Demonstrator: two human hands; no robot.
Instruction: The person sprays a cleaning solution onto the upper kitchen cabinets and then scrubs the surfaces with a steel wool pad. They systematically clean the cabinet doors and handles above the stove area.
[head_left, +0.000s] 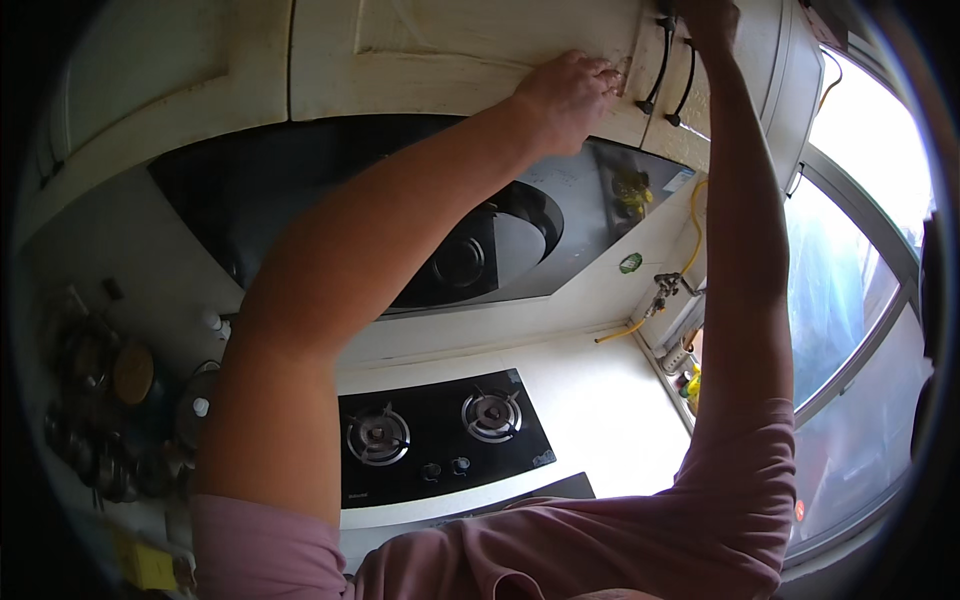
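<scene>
My left hand is raised against the lower part of a cream wall cabinet door, its fingers bent near the door's right edge. Whether it holds anything does not show. Higher up and to the right, my right hand is at the top edge of the view, by the upper ends of two black cabinet handles. Its fingers are mostly cut off or dark, so its grip cannot be made out. Below the cabinets is a black range hood, partly hidden behind my left forearm.
A two-burner gas hob is set in the white counter below. A yellow gas hose with a valve runs down the right wall, near a window. Pots and jars crowd the left side, around a round wooden lid.
</scene>
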